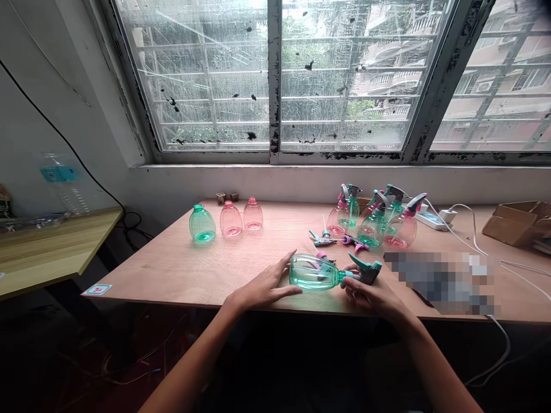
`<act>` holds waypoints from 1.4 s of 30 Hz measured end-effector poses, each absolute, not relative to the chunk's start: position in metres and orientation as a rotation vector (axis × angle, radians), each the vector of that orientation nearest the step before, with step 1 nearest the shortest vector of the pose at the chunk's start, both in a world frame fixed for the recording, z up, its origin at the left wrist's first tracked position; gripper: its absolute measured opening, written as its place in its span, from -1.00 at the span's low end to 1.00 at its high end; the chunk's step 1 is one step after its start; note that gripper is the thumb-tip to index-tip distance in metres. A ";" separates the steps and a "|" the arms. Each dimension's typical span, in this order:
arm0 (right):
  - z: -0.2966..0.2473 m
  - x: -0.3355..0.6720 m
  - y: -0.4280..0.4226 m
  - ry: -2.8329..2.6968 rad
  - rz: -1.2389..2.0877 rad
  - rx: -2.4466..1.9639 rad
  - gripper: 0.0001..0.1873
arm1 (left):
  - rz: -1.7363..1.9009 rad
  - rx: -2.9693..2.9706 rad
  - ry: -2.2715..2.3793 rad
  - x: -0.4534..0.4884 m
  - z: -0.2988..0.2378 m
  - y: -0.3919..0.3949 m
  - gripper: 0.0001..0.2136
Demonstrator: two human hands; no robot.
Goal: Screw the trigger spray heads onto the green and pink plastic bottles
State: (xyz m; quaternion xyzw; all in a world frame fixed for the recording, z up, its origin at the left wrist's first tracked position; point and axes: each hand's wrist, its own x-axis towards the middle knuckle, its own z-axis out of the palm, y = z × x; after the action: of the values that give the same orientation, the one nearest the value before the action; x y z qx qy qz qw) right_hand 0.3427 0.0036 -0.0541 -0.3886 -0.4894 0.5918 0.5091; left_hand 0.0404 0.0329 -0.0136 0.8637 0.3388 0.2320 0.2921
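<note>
A green spray bottle (314,272) lies on its side near the front edge of the wooden table (181,264). My left hand (264,287) rests against its base with the fingers spread along it. My right hand (370,293) grips the neck and the teal-and-grey trigger head (365,269) at the bottle's right end. Two loose trigger heads (340,239) lie just behind the bottle.
Three capless bottles, one green (202,223) and two pink (241,217), stand at the back left. Several finished spray bottles (374,221) cluster at the back right. A power strip (433,219) with white cables and a cardboard box (519,221) sit at the far right. A second table (51,246) is at the left.
</note>
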 end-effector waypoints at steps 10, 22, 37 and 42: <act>-0.062 0.349 0.006 -1.254 1.384 -0.969 -0.52 | 0.619 2.254 0.930 0.040 -0.013 0.034 -0.30; -0.062 0.349 0.006 -1.269 1.390 -0.989 -0.52 | 0.627 2.166 0.907 0.041 -0.013 0.033 -0.25; -0.060 0.347 0.006 -1.244 1.410 -1.006 -0.50 | 0.563 2.267 1.015 0.040 -0.017 0.037 -0.11; -0.062 0.349 0.007 -1.241 1.404 -0.987 -0.52 | 0.611 2.319 1.003 0.041 -0.019 0.037 -0.09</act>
State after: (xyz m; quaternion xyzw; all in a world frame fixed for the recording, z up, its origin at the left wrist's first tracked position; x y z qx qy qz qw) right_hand 0.3491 0.0067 -0.0624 -0.4063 -0.5109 0.5780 0.4898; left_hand 0.0411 0.0370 -0.0193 0.8594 0.3719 0.2266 0.2679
